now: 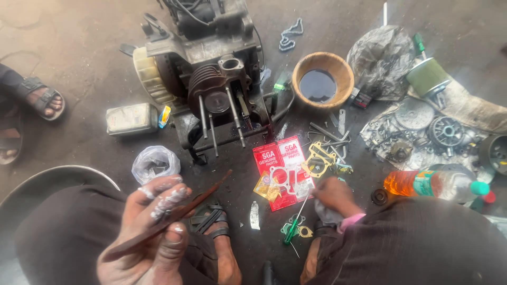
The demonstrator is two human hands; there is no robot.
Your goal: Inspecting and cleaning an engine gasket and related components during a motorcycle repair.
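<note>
1. Left hand [158, 227], fingers smeared with pale grease, is curled round a thin, curved brown strip [174, 214], low at the left.
2. Clear plastic bag [155, 162] sits crumpled just beyond; the greasy metal engine [211, 79] looms behind.
3. Red gasket packet [282, 169] lies flat in the middle.
4. Right hand [334, 195] is closed over a grey rag [328, 215].
5. Orange-filled bottle [433, 183] lies sideways, far right.

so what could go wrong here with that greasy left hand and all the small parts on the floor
The left hand is smeared with pale grease, so the thin dark strip it holds might slip. The bowl of dark liquid sits open beside the engine and could tip. Loose gaskets by the right hand could get stepped on.
</note>
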